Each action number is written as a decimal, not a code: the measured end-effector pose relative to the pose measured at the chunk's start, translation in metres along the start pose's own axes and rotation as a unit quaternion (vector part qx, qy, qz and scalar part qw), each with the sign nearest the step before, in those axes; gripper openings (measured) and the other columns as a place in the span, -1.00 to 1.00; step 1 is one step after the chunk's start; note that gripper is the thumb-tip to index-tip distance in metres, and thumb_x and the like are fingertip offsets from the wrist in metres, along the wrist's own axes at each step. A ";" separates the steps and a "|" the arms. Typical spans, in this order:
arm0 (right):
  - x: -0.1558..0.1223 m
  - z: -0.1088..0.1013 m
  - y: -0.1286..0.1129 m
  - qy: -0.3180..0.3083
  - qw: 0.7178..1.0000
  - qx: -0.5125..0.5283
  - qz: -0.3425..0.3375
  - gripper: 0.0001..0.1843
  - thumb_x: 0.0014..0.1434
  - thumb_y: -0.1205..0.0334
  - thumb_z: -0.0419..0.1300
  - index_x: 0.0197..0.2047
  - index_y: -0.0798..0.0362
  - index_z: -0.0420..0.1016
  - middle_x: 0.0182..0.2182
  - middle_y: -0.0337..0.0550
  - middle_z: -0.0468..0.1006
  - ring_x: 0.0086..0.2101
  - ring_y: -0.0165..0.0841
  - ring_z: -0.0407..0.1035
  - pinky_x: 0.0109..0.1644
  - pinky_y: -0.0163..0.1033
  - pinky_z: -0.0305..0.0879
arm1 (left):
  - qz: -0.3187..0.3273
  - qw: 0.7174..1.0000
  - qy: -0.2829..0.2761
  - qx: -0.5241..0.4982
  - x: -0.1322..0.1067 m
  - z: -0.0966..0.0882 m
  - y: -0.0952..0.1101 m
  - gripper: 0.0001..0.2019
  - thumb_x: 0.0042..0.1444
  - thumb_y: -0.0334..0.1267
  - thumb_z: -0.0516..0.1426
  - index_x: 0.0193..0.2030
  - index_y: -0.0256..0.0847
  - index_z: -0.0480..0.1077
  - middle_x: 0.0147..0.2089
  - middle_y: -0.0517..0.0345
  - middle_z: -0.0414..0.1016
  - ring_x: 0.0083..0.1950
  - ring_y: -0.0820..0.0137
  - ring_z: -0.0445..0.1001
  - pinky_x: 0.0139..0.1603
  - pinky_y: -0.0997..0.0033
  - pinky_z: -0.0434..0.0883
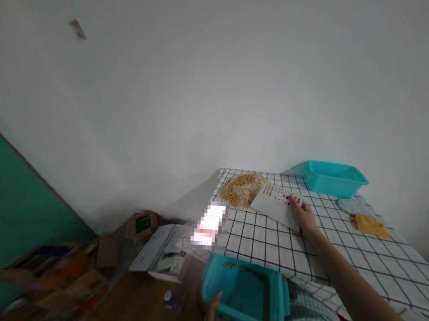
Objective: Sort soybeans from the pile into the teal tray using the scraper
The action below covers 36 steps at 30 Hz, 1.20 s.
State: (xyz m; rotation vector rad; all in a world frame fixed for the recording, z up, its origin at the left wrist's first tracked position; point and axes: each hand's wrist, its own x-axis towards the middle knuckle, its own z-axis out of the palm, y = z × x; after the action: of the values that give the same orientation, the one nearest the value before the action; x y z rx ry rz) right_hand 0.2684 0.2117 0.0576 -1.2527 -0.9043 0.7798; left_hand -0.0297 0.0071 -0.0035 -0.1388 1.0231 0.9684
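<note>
Cardboard boxes (pixel 48 261) litter the floor, lower left. Bottom centre: left hand (pixel 213 309), fingers clasped over the near rim of a teal basin (pixel 229 282) held just below the table (pixel 339 255) edge, a few beans inside. Centre-right: a soybean pile (pixel 242 189) lies on the checked cloth, with a white slotted board (pixel 275 205) touching its right side. Right hand (pixel 303 217) has its fingers closed on the board's slotted end. A second teal basin (pixel 331 180) and a yellow cloth (pixel 370 224) sit further right.

Judgement: the board's edge is best kept flat on the cloth so beans cannot slip under, and the basin rim snug beneath the table edge.
</note>
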 end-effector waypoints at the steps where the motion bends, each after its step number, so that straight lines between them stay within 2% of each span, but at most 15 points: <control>1: 0.001 -0.001 0.000 0.016 0.999 0.027 0.017 -0.56 -0.07 -0.16 0.23 -0.29 0.03 0.53 -0.39 -0.14 0.60 -0.40 -0.24 0.48 -0.40 -0.25 0.35 | 0.010 1.000 0.009 0.000 0.001 0.000 -0.001 -0.35 -0.01 -0.01 0.11 0.21 -0.10 0.03 -0.34 0.04 0.55 -0.31 0.14 0.52 -0.36 0.24 0.37; 4: 0.005 -0.005 0.000 0.069 0.991 0.096 0.064 -0.55 -0.06 -0.15 0.23 -0.21 -0.01 0.47 -0.41 -0.18 0.60 -0.46 -0.26 0.48 -0.48 -0.25 0.36 | 0.029 0.999 0.021 0.006 0.004 0.000 -0.002 -0.33 0.01 -0.03 0.09 0.25 -0.18 -0.01 -0.39 0.00 0.54 -0.34 0.10 0.51 -0.37 0.18 0.37; 6: 0.006 -0.009 -0.001 0.083 0.988 0.111 0.073 -0.54 -0.06 -0.13 0.23 -0.16 -0.02 0.44 -0.40 -0.17 0.61 -0.47 -0.25 0.48 -0.49 -0.25 0.37 | 0.031 0.999 0.022 0.003 0.007 0.000 -0.002 -0.32 0.02 -0.04 0.08 0.25 -0.20 -0.02 -0.42 0.00 0.54 -0.36 0.09 0.51 -0.36 0.16 0.37; 12: 0.002 -0.012 -0.005 0.072 0.995 0.069 -0.004 -0.50 -0.05 -0.16 0.21 -0.14 0.01 0.48 -0.26 -0.13 0.60 -0.33 -0.22 0.49 -0.39 -0.25 0.37 | 0.019 1.000 0.015 0.004 0.008 -0.001 -0.001 -0.37 0.04 -0.09 0.07 0.24 -0.18 0.00 -0.38 -0.01 0.56 -0.36 0.13 0.51 -0.36 0.17 0.38; 20: -0.009 -0.002 -0.009 -0.038 0.997 0.032 -0.053 -0.52 0.05 -0.15 0.15 -0.08 -0.01 0.48 -0.14 -0.13 0.57 -0.16 -0.19 0.44 -0.20 -0.21 0.35 | 0.026 0.999 0.019 -0.003 0.008 0.000 -0.003 -0.37 -0.01 -0.12 0.11 0.21 -0.12 0.03 -0.40 0.04 0.55 -0.36 0.13 0.52 -0.36 0.16 0.38; 23: -0.012 0.001 -0.011 -0.068 0.997 0.021 -0.042 -0.53 0.05 -0.14 0.16 -0.09 0.01 0.49 -0.16 -0.10 0.57 -0.14 -0.17 0.43 -0.19 -0.20 0.35 | 0.013 1.000 0.025 -0.001 0.007 0.000 -0.003 -0.40 0.00 -0.07 0.10 0.19 -0.12 0.06 -0.36 0.03 0.55 -0.35 0.15 0.52 -0.36 0.18 0.38; 29: -0.011 0.003 -0.012 -0.046 0.997 0.023 -0.051 -0.51 0.04 -0.16 0.16 -0.09 0.01 0.49 -0.14 -0.11 0.57 -0.12 -0.18 0.42 -0.16 -0.20 0.35 | 0.018 1.000 0.021 -0.002 0.001 0.005 -0.001 -0.43 -0.02 -0.05 0.12 0.14 -0.15 0.13 -0.35 0.04 0.55 -0.34 0.15 0.52 -0.37 0.21 0.38; 36: -0.010 0.005 -0.010 -0.055 0.998 0.014 -0.025 -0.53 -0.01 -0.19 0.19 -0.20 0.01 0.52 -0.34 -0.14 0.61 -0.29 -0.16 0.48 -0.32 -0.19 0.38 | 0.019 1.000 0.019 0.009 0.001 0.004 0.000 -0.42 -0.04 -0.10 0.14 0.14 -0.18 0.13 -0.33 -0.02 0.56 -0.33 0.15 0.52 -0.37 0.20 0.40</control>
State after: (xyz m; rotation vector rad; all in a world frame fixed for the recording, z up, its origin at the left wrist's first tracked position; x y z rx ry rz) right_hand 0.2597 0.2036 0.0665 -1.1671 -1.0071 0.8253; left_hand -0.0268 0.0104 -0.0021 -0.1239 1.0719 0.9935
